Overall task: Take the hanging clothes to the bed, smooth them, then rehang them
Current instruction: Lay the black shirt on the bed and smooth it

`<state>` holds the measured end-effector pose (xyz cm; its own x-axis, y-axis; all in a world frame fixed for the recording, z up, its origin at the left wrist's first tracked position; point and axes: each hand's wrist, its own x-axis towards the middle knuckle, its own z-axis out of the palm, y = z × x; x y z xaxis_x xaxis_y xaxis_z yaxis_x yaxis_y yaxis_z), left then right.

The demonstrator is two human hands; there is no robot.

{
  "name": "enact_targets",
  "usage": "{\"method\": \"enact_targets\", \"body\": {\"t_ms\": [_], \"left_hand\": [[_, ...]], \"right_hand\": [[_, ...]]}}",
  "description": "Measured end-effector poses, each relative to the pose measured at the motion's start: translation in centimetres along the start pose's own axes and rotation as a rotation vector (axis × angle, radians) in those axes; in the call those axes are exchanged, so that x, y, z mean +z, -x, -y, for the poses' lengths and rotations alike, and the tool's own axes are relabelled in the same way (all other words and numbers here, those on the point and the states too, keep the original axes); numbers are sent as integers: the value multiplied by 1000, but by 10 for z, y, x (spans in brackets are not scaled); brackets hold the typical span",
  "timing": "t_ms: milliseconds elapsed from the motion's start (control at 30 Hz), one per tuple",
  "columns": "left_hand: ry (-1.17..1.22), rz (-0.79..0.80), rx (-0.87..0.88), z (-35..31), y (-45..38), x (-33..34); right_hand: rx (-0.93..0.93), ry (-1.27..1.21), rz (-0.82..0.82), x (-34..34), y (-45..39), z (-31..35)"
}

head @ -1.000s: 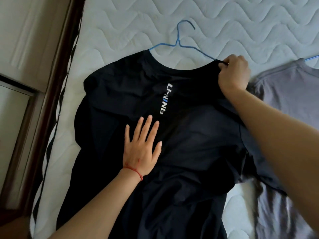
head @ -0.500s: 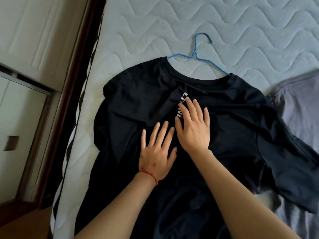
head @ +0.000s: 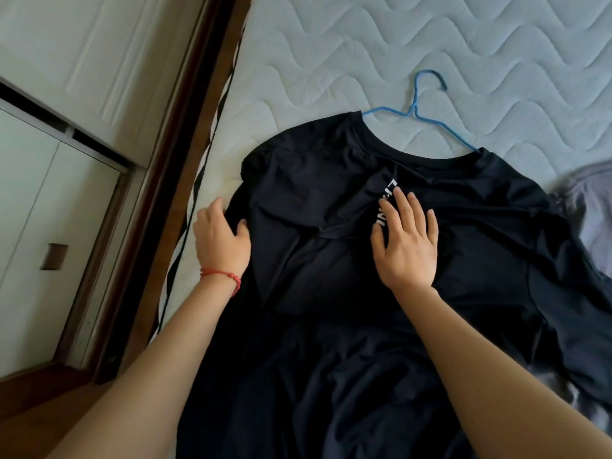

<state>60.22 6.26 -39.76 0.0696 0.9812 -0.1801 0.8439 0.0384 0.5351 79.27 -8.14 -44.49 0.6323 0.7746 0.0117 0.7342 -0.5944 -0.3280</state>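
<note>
Now the left hand (head: 221, 239) has its grip on the black T-shirt (head: 331, 260) at its left edge, thumb on the cloth, while the right hand (head: 405, 245) presses flat, released, on the chest lettering. Shirt and blue hanger (head: 418, 109) lie on the bed (head: 331, 61), touching a grey garment (head: 592, 210).

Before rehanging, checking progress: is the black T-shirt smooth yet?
Not yet: the black T-shirt shows creases across its chest beside the right hand.

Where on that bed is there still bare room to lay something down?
Bare mattress shows above the black shirt and around the blue hanger, plus a narrow strip by the left hand. Rightward it is crowded: the grey garment borders the shirt's sleeve.
</note>
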Motion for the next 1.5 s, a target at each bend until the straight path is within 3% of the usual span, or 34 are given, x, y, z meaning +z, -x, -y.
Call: {"method": "enact_targets", "body": {"t_ms": [100,200,367,433,533,633,700,900,1000,1067,1133,1200,1267,1333,1400,1500], "left_hand": [[32,77,-98,-7,-7,1],[222,69,-220,-7,-15,-8],[511,-380,-321,12,-31,-47],[532,-293,-411,26,-30,-54],[531,40,-498,45,-29,-56],[614,246,-525,52,-30,-61],[666,255,-542,54,-32,-61],[843,-146,-495,63,-71,-93],[655,-63,-497,74,-75,-89],[534,89,-606,84,-71,-78],[551,237,-750,90,-66,-66],[545,303,-761,83,-59,-58],[487,240,-704,64,-53,-52],[441,80,-603,57,-53,-47],[585,-53,-507,54,-53,-50],[891,-122,-460,53,-53,-60]], "right_hand": [[-1,9,-1,0,0,1],[-1,9,-1,0,1,1],[0,7,-9,-1,1,1],[0,7,-15,-1,1,2],[1,10,-23,-1,1,3],[-1,16,-27,0,1,4],[2,16,-24,0,1,3],[5,21,-30,0,0,4],[0,24,-34,0,1,4],[1,28,-35,0,1,4],[2,28,-36,0,1,4],[3,29,-43,1,1,5],[0,32,-47,1,1,5],[0,35,-42,1,2,4],[3,36,-42,1,2,5],[6,32,-44,1,2,5]]}}
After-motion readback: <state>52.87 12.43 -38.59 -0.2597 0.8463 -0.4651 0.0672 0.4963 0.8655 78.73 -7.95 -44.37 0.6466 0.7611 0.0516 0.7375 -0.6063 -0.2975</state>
